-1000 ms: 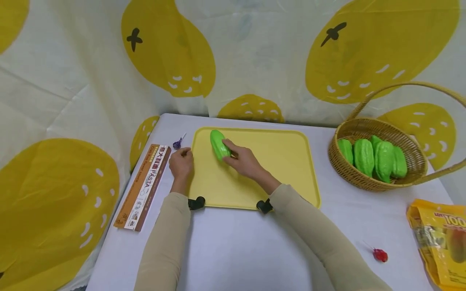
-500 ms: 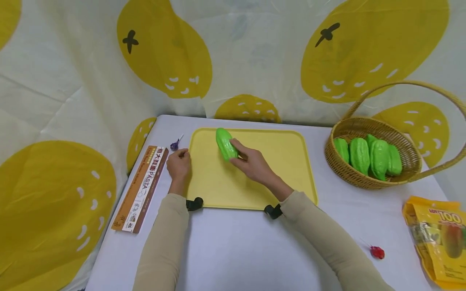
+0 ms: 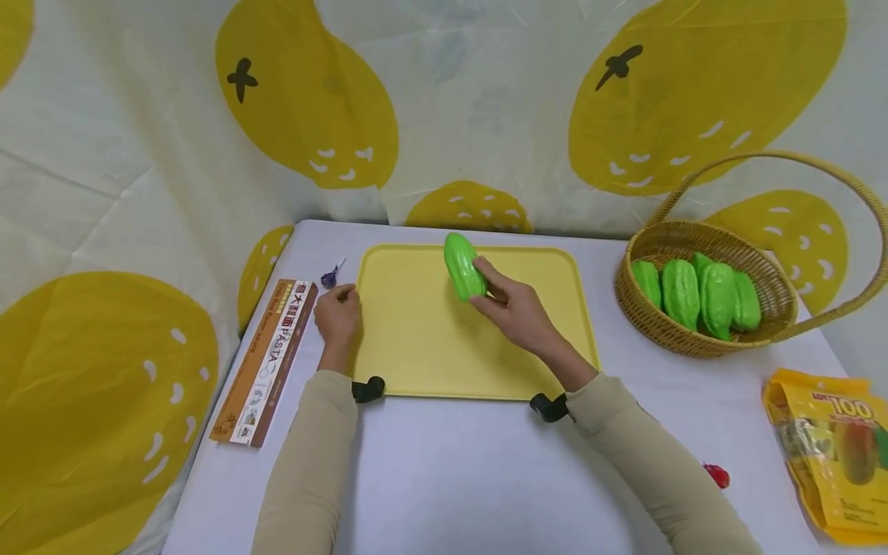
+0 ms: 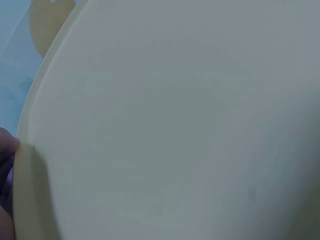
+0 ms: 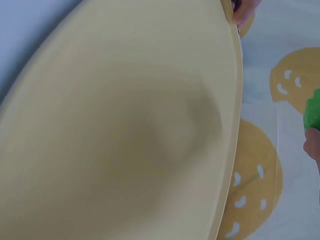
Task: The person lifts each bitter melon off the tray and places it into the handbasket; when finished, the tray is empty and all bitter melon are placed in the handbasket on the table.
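In the head view my right hand (image 3: pixel 516 312) pinches a glossy green starfruit (image 3: pixel 464 267) near its lower end. The long, ridged starfruit is held tilted above the yellow tray (image 3: pixel 416 354). At the right border of the right wrist view, only part of the starfruit (image 5: pixel 313 111) and a fingertip show. My left hand (image 3: pixel 338 314) rests with curled fingers at the tray's left rim. A thumb tip (image 4: pixel 9 142) touches that rim in the left wrist view, where the rest of the hand is mostly cut off.
A wicker basket (image 3: pixel 634 317) with a tall handle holds several green starfruit at the right. Left of the tray lie a pasta box (image 3: pixel 264 362) and a purple lollipop (image 3: pixel 329 277). A yellow mango bag (image 3: pixel 832 455) and a red lollipop (image 3: pixel 718 475) lie front right.
My right hand has moved to the right with the starfruit, from the tray's left part towards its middle. My left hand stays at the left rim.
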Action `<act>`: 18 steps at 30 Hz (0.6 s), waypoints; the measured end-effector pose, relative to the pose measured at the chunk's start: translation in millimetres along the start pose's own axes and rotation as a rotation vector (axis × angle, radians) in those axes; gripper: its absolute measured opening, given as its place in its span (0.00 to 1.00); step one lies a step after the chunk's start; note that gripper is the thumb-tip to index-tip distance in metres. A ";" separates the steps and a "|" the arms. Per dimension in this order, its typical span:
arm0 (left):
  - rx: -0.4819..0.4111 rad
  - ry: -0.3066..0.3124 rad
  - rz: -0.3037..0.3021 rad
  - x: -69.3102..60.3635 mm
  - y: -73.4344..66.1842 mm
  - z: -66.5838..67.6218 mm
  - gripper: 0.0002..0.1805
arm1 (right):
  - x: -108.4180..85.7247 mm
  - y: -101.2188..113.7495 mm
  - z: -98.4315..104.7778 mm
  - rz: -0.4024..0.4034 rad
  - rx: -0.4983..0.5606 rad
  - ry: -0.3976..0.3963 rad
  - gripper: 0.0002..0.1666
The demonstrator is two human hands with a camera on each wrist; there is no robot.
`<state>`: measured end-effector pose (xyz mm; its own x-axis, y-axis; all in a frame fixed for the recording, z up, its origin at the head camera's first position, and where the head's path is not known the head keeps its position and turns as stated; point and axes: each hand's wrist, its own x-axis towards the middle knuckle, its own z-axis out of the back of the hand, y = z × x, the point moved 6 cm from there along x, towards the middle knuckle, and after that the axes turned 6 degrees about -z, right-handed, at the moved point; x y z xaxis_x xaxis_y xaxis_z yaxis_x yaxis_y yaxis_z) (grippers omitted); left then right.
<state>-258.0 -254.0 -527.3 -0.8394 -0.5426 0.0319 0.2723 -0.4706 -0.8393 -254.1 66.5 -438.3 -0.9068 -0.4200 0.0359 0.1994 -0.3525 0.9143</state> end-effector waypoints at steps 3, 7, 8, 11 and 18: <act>0.003 -0.009 -0.003 -0.2 -0.8 -0.6 0.15 | -6.8 -3.3 15.2 -0.005 -0.011 -0.040 0.39; 0.009 -0.029 -0.016 0.8 -0.6 0.6 0.14 | -12.9 -8.0 33.5 -0.017 -0.040 -0.087 0.38; 0.012 -0.032 -0.020 0.9 -0.5 0.7 0.14 | -14.4 -9.5 37.8 -0.022 -0.042 -0.096 0.39; 0.008 -0.032 -0.021 1.0 -0.1 0.2 0.15 | -19.9 -14.3 49.9 -0.040 -0.055 -0.124 0.38; 0.012 -0.024 -0.015 1.1 0.6 -1.0 0.15 | -37.9 -24.7 74.5 -0.067 -0.081 -0.185 0.39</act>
<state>-259.2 -254.2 -528.3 -0.8319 -0.5518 0.0580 0.2649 -0.4869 -0.8323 -252.2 153.4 -432.1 -0.9704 -0.2348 0.0561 0.1584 -0.4439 0.8820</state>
